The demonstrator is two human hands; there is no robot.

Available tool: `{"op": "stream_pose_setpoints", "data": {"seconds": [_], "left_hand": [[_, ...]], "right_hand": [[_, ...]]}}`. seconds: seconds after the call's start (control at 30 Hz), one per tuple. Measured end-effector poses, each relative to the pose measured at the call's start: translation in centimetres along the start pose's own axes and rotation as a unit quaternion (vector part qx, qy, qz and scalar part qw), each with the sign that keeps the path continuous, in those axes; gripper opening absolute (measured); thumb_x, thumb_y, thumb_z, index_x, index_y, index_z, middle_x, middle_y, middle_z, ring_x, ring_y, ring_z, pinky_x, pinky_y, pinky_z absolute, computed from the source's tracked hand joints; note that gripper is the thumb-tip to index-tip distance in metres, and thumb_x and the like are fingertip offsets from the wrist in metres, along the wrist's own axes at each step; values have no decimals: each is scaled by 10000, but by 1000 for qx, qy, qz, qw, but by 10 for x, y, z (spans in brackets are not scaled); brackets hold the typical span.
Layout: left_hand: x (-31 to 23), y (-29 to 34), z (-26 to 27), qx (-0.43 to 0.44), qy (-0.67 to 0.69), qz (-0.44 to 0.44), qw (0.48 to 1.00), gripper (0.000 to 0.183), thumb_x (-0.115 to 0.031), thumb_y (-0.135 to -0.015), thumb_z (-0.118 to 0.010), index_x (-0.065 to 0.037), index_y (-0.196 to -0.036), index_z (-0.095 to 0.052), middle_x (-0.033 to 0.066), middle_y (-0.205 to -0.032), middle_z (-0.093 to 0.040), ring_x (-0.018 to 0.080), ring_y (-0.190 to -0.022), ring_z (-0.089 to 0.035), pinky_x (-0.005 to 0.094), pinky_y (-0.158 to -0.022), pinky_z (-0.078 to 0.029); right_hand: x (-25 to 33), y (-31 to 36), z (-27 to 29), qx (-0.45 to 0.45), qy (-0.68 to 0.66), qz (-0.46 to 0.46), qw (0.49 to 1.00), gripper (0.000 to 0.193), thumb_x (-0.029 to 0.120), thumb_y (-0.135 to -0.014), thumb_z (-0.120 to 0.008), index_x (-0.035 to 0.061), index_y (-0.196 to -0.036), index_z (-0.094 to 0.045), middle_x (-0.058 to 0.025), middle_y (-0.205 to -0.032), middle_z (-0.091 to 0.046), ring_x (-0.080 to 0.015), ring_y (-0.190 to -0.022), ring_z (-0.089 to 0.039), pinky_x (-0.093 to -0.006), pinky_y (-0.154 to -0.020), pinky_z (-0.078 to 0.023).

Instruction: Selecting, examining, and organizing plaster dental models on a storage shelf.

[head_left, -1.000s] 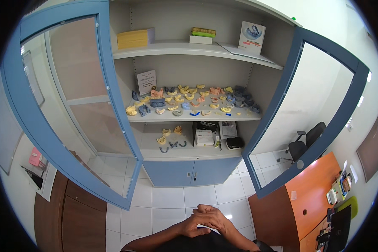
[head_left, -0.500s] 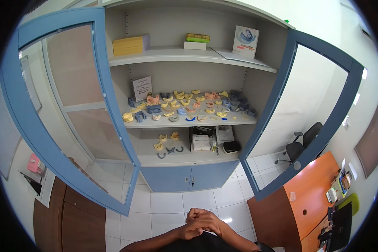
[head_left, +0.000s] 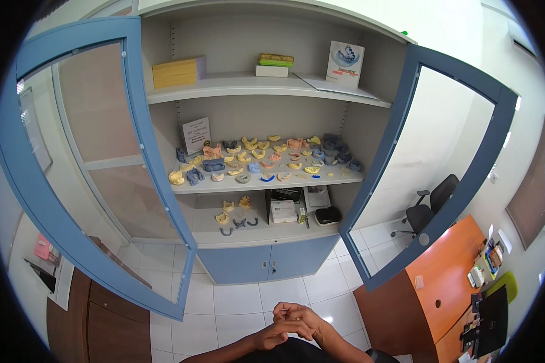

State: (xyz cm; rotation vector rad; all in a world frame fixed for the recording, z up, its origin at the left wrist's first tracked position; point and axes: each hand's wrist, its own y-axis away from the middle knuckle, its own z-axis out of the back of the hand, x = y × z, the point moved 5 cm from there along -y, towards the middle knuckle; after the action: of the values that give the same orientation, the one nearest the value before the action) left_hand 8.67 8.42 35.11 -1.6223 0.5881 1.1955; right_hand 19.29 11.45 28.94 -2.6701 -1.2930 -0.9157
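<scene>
At 6 o'clock, the person's left hand (head_left: 280, 333) lies against the right hand (head_left: 307, 317), fingers crossing before the body; the 2 seem to steady each other. No object shows in either grip, but folded fingers hide the palms, so I cannot tell whether they are clenched around something small. At 12 o'clock from them, well apart, dental models (head_left: 258, 154) stand in loose rows on the middle shelf (head_left: 342, 173) of a cabinet (head_left: 233, 265), probably spaced so that each shape reads separately. A printed card (head_left: 197, 134) leans back at their 10 o'clock, likely tilted for legibility. The left door (head_left: 142, 145) at 10 o'clock and right door (head_left: 386, 139) at 2 (both glazed and swung wide) expose the shelves. Below, a white box (head_left: 283, 211) stands near a black case (head_left: 327, 215), presumably grouped for tidiness.
</scene>
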Motion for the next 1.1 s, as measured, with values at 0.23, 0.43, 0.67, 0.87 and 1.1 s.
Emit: {"op": "stream_pose_setpoints", "data": {"seconds": [0.23, 0.43, 0.67, 0.87, 1.1], "left_hand": [[8, 0, 9, 19, 21, -10, 1000, 867, -658, -1095, -210, 68, -1286, -643, 188, -1274, -638, 303, -1304, -573, 411, -1134, -419], [28, 7, 19, 2, 83, 17, 996, 823, -626, -1109, -242, 80, -1308, -615, 189, -1284, -631, 290, -1283, -596, 398, -1131, -437], [112, 46, 42, -20, 203, 55, 977, 584, -463, -1103, -373, 27, -1323, -602, 154, -1295, -625, 261, -1238, -618, 367, -1055, -472], [209, 56, 84, -54, 407, 136, 902, 352, -166, -1082, -574, -84, -1424, -550, 108, -1346, -599, 217, -1225, -627, 311, -949, -522], [109, 51, 54, -74, 10, -46, 996, 555, -502, -1094, -489, -14, -1092, -752, 110, -1139, -741, 228, -1063, -709, 367, -892, -581]], "right_hand": [[-2, -10, 2, -52, 4, -20, 998, 380, -46, -858, -480, -65, -1225, -579, -110, -966, -587, -202, -897, -599, -305, -826, -511], [0, -19, 8, -38, 57, -7, 998, 299, -24, -961, -472, -64, -1238, -575, -90, -950, -600, -179, -854, -609, -265, -772, -507], [-5, -28, 18, -76, 65, 8, 995, 303, 27, -980, -460, -72, -1249, -559, -122, -956, -607, -196, -792, -630, -280, -711, -535], [-5, -43, 24, -97, 71, 12, 993, 303, 29, -990, -453, -63, -1258, -557, -122, -968, -616, -177, -695, -625, -247, -567, -524], [-7, -56, 12, -120, 79, 22, 989, 304, 41, -1003, -462, -56, -1274, -558, -123, -971, -637, -173, -679, -635, -244, -525, -524]]}}
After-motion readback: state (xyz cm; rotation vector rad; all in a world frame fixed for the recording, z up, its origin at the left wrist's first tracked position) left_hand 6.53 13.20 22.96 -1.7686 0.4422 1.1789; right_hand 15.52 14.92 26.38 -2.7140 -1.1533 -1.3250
